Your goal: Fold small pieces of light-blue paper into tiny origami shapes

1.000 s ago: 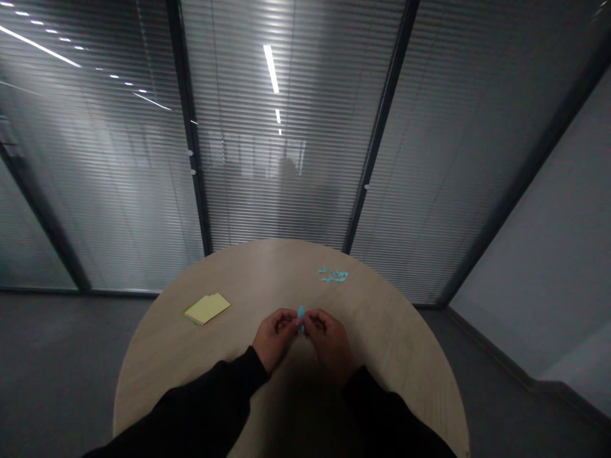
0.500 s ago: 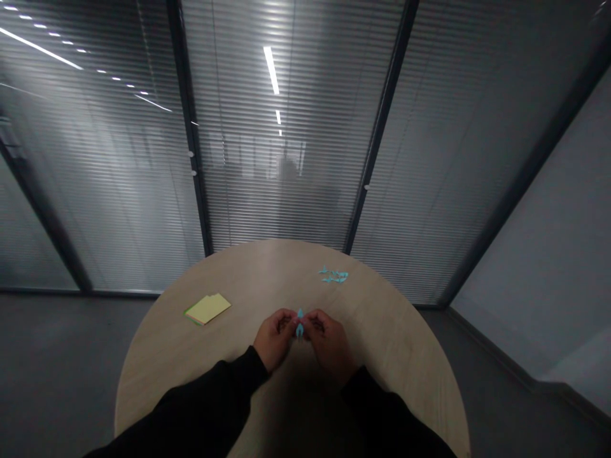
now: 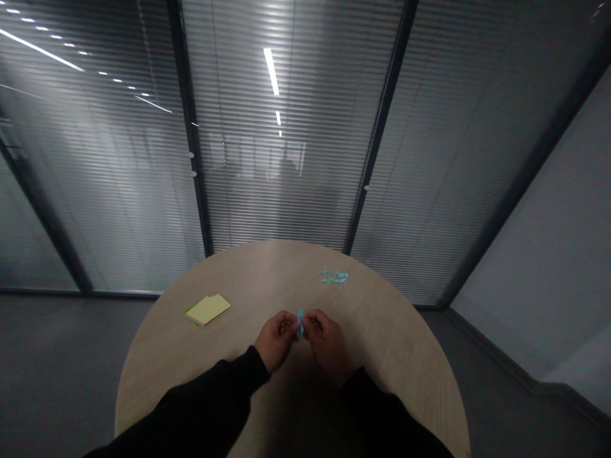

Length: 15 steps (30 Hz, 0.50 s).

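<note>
My left hand [image 3: 275,340] and my right hand [image 3: 325,343] meet over the middle of a round light wooden table [image 3: 200,356]. Both pinch a small folded piece of blue paper [image 3: 300,321] between their fingertips, which sticks up between them. Both arms wear black sleeves. Farther back on the table lie a few small folded blue paper pieces [image 3: 334,275]. To the left lies a stack of yellow and green paper sheets [image 3: 207,308].
Glass walls with closed blinds and dark frames [image 3: 188,127] stand right behind the table. A grey floor [image 3: 57,369] surrounds it, and a plain wall [image 3: 548,267] runs along the right.
The hands have barely shifted; the blue paper between the fingertips has been turned and worked slightly, and sits a little lower than a second ago.
</note>
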Available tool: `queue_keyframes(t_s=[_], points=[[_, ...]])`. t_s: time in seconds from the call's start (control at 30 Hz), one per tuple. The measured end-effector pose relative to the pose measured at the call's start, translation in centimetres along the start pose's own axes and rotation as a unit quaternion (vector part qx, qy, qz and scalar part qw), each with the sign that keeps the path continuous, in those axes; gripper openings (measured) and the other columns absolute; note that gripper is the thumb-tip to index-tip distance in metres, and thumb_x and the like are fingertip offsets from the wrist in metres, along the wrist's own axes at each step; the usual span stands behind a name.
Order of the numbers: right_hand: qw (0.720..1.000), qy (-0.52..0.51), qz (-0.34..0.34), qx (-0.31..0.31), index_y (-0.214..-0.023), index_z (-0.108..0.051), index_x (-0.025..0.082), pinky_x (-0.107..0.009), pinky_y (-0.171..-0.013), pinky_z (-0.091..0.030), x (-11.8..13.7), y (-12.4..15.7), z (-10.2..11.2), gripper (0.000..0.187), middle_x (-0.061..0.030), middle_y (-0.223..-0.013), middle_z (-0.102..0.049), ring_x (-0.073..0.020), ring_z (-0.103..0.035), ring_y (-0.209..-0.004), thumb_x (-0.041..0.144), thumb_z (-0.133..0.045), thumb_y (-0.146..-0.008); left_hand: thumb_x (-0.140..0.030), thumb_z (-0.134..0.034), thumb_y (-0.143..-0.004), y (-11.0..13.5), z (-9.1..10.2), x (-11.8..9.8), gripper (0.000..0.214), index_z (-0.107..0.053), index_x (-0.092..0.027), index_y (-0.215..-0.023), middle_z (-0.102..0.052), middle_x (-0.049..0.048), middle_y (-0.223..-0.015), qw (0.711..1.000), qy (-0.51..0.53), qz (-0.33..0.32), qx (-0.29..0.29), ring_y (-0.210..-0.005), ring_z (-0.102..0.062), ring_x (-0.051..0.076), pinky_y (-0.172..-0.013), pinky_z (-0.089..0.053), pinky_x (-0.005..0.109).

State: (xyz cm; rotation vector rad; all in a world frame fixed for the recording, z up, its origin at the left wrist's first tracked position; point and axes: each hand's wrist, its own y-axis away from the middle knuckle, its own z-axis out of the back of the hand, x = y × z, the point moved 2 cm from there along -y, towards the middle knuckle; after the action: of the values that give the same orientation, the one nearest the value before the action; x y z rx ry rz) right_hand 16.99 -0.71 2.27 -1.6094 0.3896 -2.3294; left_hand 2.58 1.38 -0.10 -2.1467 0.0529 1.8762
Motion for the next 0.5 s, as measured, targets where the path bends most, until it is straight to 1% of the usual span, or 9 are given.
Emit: queue_keyframes(t_s=[0.1,0.17,0.33,0.5], points=[[0.998,-0.059,-0.034,0.008,-0.092,-0.064,0.017,-0.029,-0.069,-0.051,-0.5,-0.2,-0.1,0.027,-0.0055,-0.083,-0.070,-0.0191,-0.066,-0.075,0.044,-0.063,-0.086,-0.052,-0.074,-0.073,0.0,0.1,0.0,0.040,-0.061,-0.015,-0.082,-0.063,0.0019,-0.068,0.999,0.014,-0.009,-0.028,-0.063,-0.057,0.014,-0.064,-0.044,0.028],[0.995,-0.084,-0.046,0.013,-0.095,-0.065,0.017,-0.031,-0.072,-0.053,-0.9,-0.3,-0.2,0.028,-0.0068,-0.088,-0.071,-0.0198,-0.067,-0.079,0.042,-0.068,-0.083,-0.051,-0.075,-0.072,0.0,0.2,-0.2,0.041,-0.063,-0.015,-0.085,-0.063,0.0022,-0.070,0.999,0.026,0.002,-0.032,-0.064,-0.057,0.014,-0.066,-0.044,0.028],[0.991,-0.118,-0.063,0.032,-0.091,-0.066,0.017,-0.031,-0.071,-0.053,-1.4,-0.4,-0.1,0.027,-0.0053,-0.082,-0.070,-0.0187,-0.066,-0.076,0.040,-0.070,-0.081,-0.052,-0.078,-0.069,0.1,0.3,-0.3,0.043,-0.067,-0.014,-0.085,-0.066,0.0029,-0.071,0.998,0.039,0.055,-0.009,-0.061,-0.057,0.013,-0.063,-0.042,0.026],[0.990,-0.113,-0.077,0.047,-0.090,-0.066,0.017,-0.028,-0.068,-0.050,-0.9,-0.3,0.1,0.024,-0.0032,-0.077,-0.068,-0.0174,-0.064,-0.073,0.038,-0.070,-0.080,-0.053,-0.079,-0.066,0.2,0.6,-0.4,0.042,-0.067,-0.014,-0.076,-0.061,0.0003,-0.062,0.998,0.015,0.045,-0.034,-0.056,-0.052,0.012,-0.056,-0.038,0.024]])
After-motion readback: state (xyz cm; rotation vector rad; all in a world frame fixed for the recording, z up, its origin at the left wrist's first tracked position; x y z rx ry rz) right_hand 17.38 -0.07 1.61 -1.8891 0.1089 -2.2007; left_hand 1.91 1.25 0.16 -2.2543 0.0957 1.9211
